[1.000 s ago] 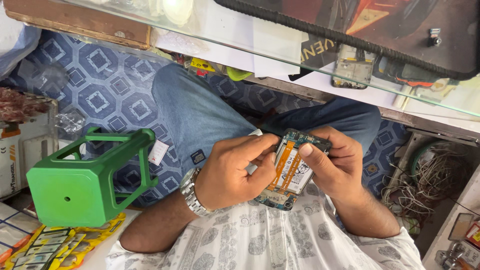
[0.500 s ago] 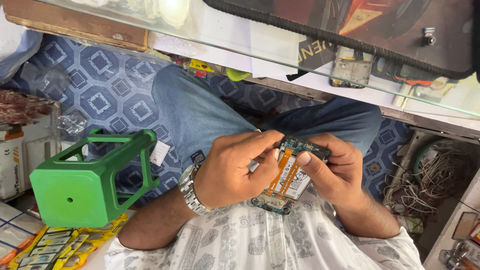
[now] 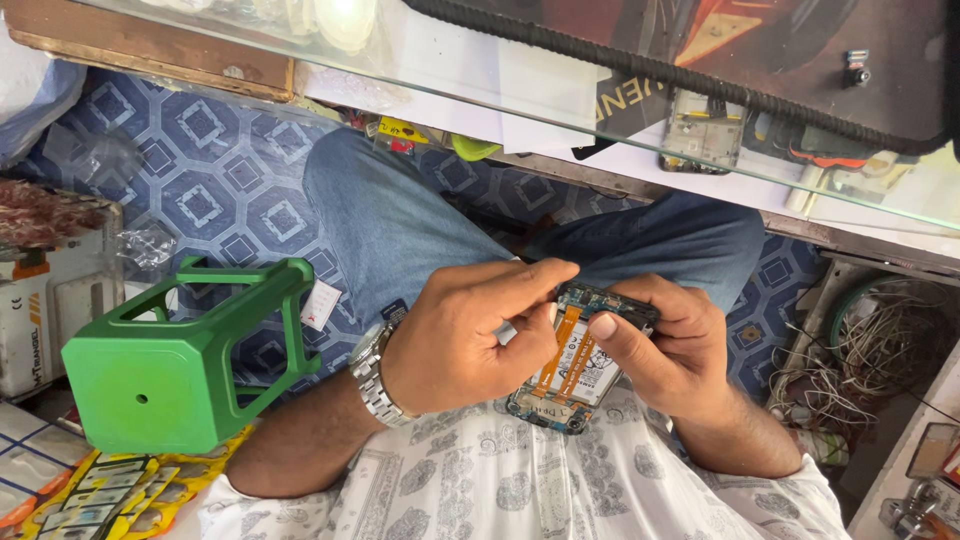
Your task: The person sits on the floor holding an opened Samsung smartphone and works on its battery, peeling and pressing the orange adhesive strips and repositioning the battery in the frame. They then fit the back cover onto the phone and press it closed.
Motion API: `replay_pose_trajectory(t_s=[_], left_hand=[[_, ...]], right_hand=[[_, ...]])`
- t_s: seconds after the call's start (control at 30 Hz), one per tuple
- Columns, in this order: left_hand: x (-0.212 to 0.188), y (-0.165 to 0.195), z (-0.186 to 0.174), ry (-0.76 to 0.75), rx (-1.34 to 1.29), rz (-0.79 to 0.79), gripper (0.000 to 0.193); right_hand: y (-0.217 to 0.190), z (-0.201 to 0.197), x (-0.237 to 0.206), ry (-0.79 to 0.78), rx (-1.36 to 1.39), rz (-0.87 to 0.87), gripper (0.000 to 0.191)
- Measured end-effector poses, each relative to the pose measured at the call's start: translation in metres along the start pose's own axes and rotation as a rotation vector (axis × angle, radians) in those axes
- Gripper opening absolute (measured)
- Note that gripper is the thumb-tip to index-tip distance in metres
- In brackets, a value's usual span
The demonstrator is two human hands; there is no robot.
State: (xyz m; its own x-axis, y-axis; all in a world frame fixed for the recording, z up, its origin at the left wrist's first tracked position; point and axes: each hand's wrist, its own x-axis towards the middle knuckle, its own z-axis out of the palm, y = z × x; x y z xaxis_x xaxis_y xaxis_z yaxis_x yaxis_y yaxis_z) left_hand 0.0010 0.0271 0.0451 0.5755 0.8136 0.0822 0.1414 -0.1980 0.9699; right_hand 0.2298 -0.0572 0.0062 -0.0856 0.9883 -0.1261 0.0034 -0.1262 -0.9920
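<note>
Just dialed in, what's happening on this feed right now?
A person sits with an opened phone held over their lap, its back cover off so the battery and two orange flex cables show. The right hand cradles it, thumb pressed on its upper edge. The left hand, a metal watch on its wrist, pinches with its fingertips at the phone's top near the flex cables. A green plastic stool stands beside the leg.

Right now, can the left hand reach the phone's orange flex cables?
Probably yes: the left hand sits at the orange flex cables, nothing between, while the right hand holds the opened phone.
</note>
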Motion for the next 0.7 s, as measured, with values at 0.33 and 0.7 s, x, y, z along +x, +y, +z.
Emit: replay_pose_trajectory(t_s=[0.33, 0.7], left_hand=[[0.004, 0.003, -0.009, -0.129, -0.001, -0.041, 0.031], [-0.008, -0.002, -0.001, -0.055, -0.09, -0.059, 0.033]], right_hand=[[-0.001, 0.001, 0.001, -0.047, 0.004, 0.039, 0.005], [-0.002, 0.003, 0.003, -0.097, 0.017, 0.075, 0.007]])
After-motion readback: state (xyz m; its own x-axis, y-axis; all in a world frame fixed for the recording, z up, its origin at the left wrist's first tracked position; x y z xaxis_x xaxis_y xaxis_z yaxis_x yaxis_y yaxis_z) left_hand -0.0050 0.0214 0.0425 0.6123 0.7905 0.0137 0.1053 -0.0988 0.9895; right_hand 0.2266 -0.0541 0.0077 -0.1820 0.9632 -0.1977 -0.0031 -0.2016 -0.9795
